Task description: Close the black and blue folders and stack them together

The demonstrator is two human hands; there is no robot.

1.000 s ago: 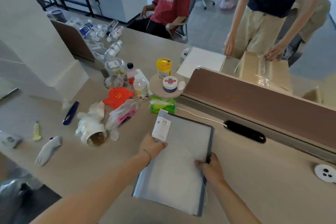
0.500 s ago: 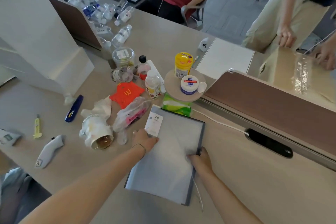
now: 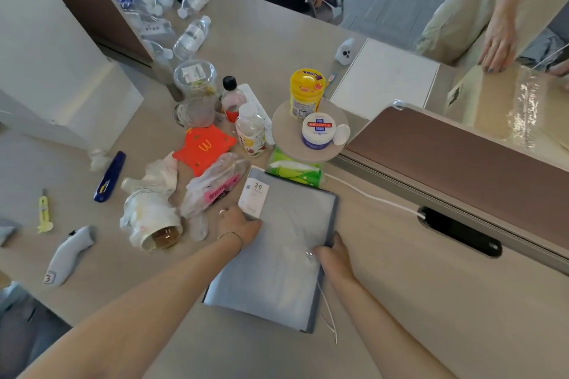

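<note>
A closed grey-blue folder [image 3: 286, 221] lies flat on the beige desk [image 3: 431, 301], with a white "20" label [image 3: 255, 197] at its top left corner. A dark edge [image 3: 320, 292] runs down its right side; I cannot tell whether that is its spine or a black folder underneath. My left hand [image 3: 238, 224] grips the left edge just below the label. My right hand [image 3: 334, 255] holds the right edge, fingers curled over the dark strip.
Clutter crowds the folder's left and top: a plastic bag [image 3: 215, 184], a tipped cup [image 3: 157, 224], a green wipes pack [image 3: 295, 171], bottles, a blue cutter [image 3: 109, 177]. A brown divider [image 3: 462, 151] and a white cable [image 3: 369, 197] lie to the right. Two persons are across the desk.
My view has tilted down and moved closer. Both hands stay on the folder's sides, and the folder keeps its place by the green pack. The standing person's hand has shifted on the cardboard box.
</note>
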